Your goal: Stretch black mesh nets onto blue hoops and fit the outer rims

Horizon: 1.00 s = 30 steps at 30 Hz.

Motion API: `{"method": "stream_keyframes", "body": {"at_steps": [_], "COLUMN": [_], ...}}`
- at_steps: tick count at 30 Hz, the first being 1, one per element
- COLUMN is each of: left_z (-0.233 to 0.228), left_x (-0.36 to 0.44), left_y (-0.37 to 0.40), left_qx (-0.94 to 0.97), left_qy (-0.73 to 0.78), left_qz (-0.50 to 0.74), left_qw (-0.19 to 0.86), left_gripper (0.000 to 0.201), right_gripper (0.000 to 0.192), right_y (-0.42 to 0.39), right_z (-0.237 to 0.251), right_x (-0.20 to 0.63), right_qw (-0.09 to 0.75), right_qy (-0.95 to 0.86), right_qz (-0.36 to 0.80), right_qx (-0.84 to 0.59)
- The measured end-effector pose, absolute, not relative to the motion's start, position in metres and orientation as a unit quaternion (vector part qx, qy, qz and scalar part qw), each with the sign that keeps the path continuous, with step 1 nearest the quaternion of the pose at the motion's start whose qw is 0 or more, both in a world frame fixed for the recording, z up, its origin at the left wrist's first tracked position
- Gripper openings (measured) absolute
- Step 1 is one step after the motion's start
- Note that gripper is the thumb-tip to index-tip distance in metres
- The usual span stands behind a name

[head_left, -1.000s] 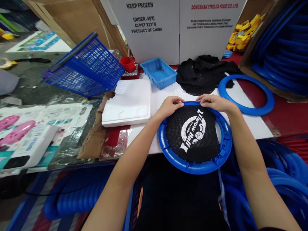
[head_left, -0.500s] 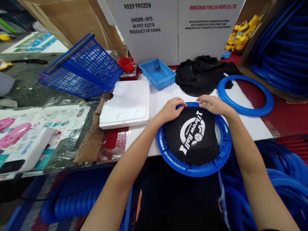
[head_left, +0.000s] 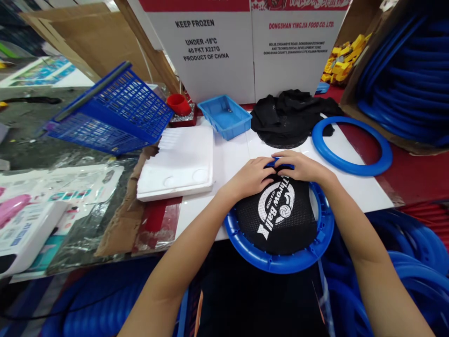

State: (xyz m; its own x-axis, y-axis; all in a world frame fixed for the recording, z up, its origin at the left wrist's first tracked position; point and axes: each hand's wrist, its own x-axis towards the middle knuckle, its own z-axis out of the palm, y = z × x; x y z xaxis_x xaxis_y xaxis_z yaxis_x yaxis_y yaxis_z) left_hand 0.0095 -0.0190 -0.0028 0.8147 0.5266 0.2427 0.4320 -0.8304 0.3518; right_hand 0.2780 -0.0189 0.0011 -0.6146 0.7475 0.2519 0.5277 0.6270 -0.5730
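A blue plastic ring (head_left: 277,264) lies in front of me, its near part past the table edge. Black mesh netting (head_left: 298,220) with white "Throw Ball" print is spread across it, and a gap shows along the right side. At the ring's far rim, my left hand (head_left: 253,178) has bent fingers on the mesh and rim. My right hand (head_left: 298,167) grips that same rim just beside it, with fingertips close to the left ones. The exact hold of the fingertips is partly hidden.
A second blue ring (head_left: 352,166) lies at the right near bunched black mesh (head_left: 287,117). Behind are a light blue tray (head_left: 229,124), a red cup (head_left: 178,104) and a white carton (head_left: 224,75). White foam (head_left: 178,164) and a tilted blue basket (head_left: 115,112) stand left.
My hands have come closer together at the far rim, the left one moving right onto the mesh edge. The whole view has shifted slightly, so things sit lower.
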Motion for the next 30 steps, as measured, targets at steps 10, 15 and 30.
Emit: {"method": "stream_keyframes", "body": {"at_steps": [10, 15, 30], "left_z": [0.001, 0.001, 0.006], "left_x": [0.016, 0.018, 0.005], "left_y": [-0.025, -0.021, -0.001], "left_qx": [0.923, 0.919, 0.811], "left_qy": [0.323, 0.322, 0.424], "left_qz": [0.152, 0.172, 0.222], "left_qw": [0.142, 0.145, 0.337], "left_gripper": [0.03, 0.027, 0.03], "right_gripper": [0.019, 0.009, 0.009], "right_y": [-0.023, -0.02, -0.013], "right_z": [0.005, 0.004, 0.0], "right_x": [0.27, 0.265, 0.25], "right_qw": [0.19, 0.24, 0.305], "right_qy": [-0.881, -0.853, -0.806], "right_qz": [0.245, 0.275, 0.318], "right_qx": [-0.357, -0.373, -0.395]}}
